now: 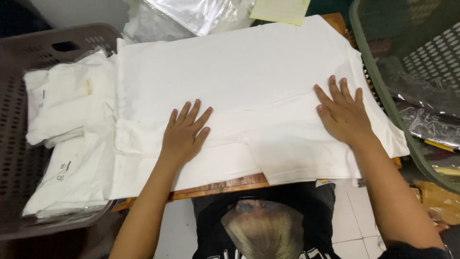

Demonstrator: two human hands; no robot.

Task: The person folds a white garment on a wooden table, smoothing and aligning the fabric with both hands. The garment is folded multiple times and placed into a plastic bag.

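Observation:
A white garment (249,72) lies spread flat over a wooden table (225,184), with its lower part folded up in layers. My left hand (184,132) rests palm down on the folded lower left part, fingers apart. My right hand (342,112) presses flat on the right side of the garment, fingers spread. Neither hand grips anything.
A brown perforated basket (19,120) at the left holds bagged, folded white garments (62,103). A green perforated basket (383,91) stands at the right with clear plastic bags inside. Clear plastic bags (191,14) and a yellow paper (280,9) lie at the table's far edge.

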